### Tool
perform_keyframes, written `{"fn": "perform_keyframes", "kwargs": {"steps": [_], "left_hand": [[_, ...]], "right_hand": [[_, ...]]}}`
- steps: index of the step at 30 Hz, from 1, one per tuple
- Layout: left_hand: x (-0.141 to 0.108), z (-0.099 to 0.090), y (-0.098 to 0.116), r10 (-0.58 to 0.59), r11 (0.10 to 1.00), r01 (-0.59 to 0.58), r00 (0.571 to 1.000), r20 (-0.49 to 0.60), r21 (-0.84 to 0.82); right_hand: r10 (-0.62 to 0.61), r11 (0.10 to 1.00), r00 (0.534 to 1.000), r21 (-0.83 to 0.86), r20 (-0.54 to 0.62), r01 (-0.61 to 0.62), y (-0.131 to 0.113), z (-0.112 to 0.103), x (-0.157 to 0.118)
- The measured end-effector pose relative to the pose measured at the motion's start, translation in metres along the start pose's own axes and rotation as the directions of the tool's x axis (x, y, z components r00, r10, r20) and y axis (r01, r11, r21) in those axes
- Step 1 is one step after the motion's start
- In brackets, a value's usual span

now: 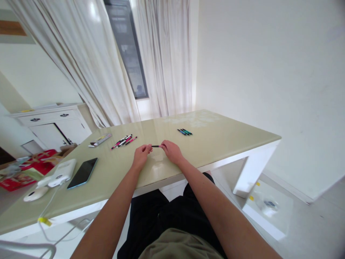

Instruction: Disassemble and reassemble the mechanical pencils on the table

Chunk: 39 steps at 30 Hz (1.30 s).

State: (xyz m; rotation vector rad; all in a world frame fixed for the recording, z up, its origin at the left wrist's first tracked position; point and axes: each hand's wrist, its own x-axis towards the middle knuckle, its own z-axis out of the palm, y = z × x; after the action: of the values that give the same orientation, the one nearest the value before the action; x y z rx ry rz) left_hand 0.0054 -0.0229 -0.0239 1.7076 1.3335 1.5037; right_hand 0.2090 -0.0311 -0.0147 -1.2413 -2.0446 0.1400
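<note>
Between my two hands a slim pen point(155, 146), black with a bit of pink at its right end, is held level just over the table. My left hand point(142, 155) pinches its left end, and my right hand point(171, 151) grips the right end; the fingers cover both tips. Left of my hands lies a loose pile of pens point(124, 141) in pink, black and white. Farther off to the right, several blue and green pens point(185, 132) rest side by side.
The pale green table point(215, 140) reaches to the wall. On its left are an open pen box point(100, 140), a dark phone point(83, 172), a white power strip point(63, 172) with a cable and a white mouse point(35, 193). Red bags point(40, 162) stand beyond the left edge.
</note>
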Motion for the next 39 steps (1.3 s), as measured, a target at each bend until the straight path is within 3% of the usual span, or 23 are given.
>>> {"fn": "perform_keyframes", "kwargs": {"steps": [20,30,39], "left_hand": [[-0.0018,0.0027,0.0063,-0.067,0.993,0.071,0.997,0.046,-0.098],[-0.0011,-0.0007,0.0076,-0.046,0.983,0.055,0.997,0.054,-0.176],[-0.0006,-0.0017,0.0051,-0.076,0.974,0.076,0.997,0.009,-0.212]], "right_hand": [[-0.017,1.000,0.999,-0.007,0.027,0.018,-0.0045,-0.0011,-0.0012],[-0.074,0.997,0.996,-0.012,0.055,0.075,-0.0037,0.0009,-0.0022],[-0.081,0.996,0.996,-0.026,0.046,0.082,-0.0059,-0.0023,-0.0038]]}}
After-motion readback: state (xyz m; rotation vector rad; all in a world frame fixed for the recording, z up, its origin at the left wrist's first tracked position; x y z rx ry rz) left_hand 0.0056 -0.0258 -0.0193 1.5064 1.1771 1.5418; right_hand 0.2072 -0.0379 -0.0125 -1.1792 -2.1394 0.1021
